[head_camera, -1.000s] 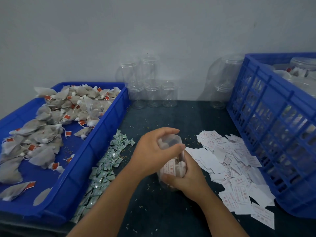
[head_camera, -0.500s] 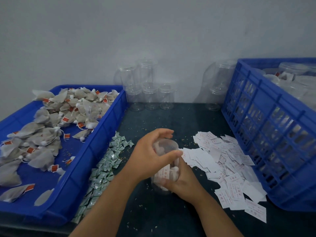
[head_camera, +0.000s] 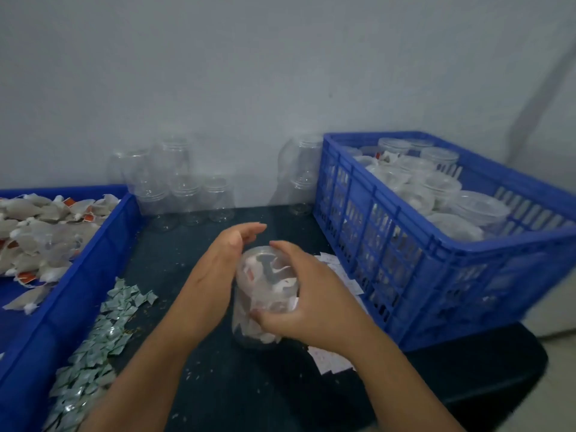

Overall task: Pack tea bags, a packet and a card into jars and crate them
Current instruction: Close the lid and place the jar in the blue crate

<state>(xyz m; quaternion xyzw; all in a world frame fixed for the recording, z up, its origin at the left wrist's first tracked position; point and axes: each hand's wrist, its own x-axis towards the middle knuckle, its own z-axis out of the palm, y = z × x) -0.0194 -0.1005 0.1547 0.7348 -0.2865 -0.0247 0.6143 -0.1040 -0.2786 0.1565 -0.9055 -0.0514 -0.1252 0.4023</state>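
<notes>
The right hand [head_camera: 314, 294] is grasping the filled jar [head_camera: 265, 294] around its side, probably so it does not tip, and the jar is standing near the middle of the dark table [head_camera: 199, 385]. The left hand [head_camera: 215, 272] is resting flat and released against the jar's left side, fingers straight, probably steadying it. The blue crate [head_camera: 436, 244] is sitting at the table's right edge, already holding jars, so the reach is short. Cards [head_camera: 330, 363] are lying just beside the jar, packets [head_camera: 103, 332] along the tray [head_camera: 71, 294].
</notes>
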